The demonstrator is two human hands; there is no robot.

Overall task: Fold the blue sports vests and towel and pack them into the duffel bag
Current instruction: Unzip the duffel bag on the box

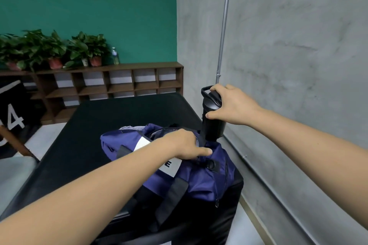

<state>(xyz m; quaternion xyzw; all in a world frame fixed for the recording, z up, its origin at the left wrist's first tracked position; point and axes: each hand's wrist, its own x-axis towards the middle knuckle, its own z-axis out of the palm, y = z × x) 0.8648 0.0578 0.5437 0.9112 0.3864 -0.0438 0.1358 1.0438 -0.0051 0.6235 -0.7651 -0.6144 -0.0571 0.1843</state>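
Note:
A navy blue duffel bag (pixel 201 181) with black straps and a white label lies on the near right corner of a black padded table (pixel 89 145). My left hand (pixel 185 145) rests on the bag's top by its open zip, fingers curled into the fabric at the opening's right end. My right hand (pixel 233 105) grips the lid of a black water bottle (pixel 214 127), which stands upright with its base sunk into the bag's right end. A bit of pale cloth shows inside the opening at the far end. No loose vests or towel are visible.
A grey concrete wall with a metal pole (pixel 224 26) runs close along the table's right side. Behind the table stands a brown cubby shelf (pixel 119 83) with potted plants (pixel 53 49) and a plastic bottle (pixel 115 55). A grey seat (pixel 14 175) sits at the left.

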